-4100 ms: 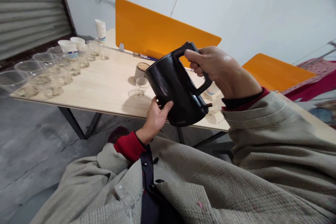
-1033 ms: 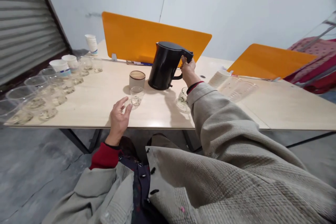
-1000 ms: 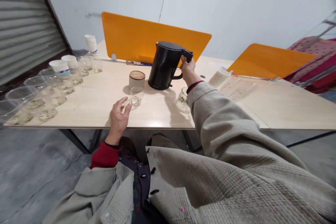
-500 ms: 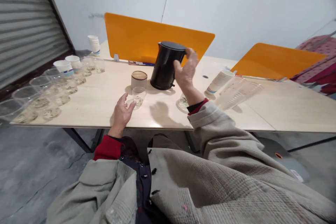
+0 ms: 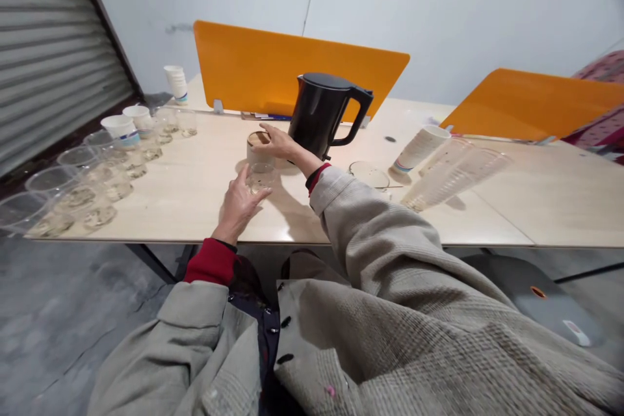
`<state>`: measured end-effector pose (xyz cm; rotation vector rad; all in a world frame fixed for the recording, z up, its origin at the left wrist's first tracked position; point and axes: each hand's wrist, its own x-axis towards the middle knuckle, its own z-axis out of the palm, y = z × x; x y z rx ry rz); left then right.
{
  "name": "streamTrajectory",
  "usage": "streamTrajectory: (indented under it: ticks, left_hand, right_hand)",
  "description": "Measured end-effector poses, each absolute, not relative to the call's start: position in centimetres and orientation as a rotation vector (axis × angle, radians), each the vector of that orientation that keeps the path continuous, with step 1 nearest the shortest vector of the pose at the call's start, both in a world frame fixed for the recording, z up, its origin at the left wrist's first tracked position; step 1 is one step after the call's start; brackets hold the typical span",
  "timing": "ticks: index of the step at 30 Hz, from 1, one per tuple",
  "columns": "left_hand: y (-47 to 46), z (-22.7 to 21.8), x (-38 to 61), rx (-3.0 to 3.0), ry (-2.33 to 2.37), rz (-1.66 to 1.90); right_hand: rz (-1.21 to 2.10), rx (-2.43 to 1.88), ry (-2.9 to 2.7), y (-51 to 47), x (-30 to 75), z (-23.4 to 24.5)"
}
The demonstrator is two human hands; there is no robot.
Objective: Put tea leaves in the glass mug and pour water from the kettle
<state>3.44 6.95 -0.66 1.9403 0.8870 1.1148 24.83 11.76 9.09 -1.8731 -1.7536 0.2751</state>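
A small clear plastic cup (image 5: pixel 263 177) with dark flecks in its bottom stands near the table's front edge. My left hand (image 5: pixel 237 205) curves round it from the left, thumb in front and fingers at its side. Just behind, a pale round canister (image 5: pixel 254 157) has a wood-coloured lid (image 5: pixel 258 138). My right hand (image 5: pixel 279 143) reaches across from the right and grips the canister's top, fingers over the far rim and thumb on the near one. Close behind that wrist stands a black electric kettle (image 5: pixel 316 107), its handle to the right.
Rows of clear cups (image 5: pixel 82 195) with flecks in pale liquid and several paper cups (image 5: pixel 121 129) line the left side. Rightward lie a clear round dish (image 5: pixel 369 174), a paper cup stack (image 5: pixel 423 146) and nested plastic cups (image 5: pixel 455 169). Orange dividers (image 5: pixel 292 71) rise behind.
My right hand has left the kettle's handle and moved left to the canister's top. My left hand has moved slightly rightward, closing round the plastic cup. The view has shifted a little.
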Motion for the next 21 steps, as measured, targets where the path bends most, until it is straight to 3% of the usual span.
streamTrajectory:
  ticks: [9, 21]
  left_hand:
    - [6.3, 1.3, 3.5, 1.909, 0.943, 1.039]
    - [5.2, 1.3, 3.2, 1.946, 0.917, 0.981]
  right_hand:
    - [0.048, -1.97, -1.809, 11.6, 26.0, 9.6]
    - [0.168, -1.846, -1.984, 11.3, 26.6, 10.9]
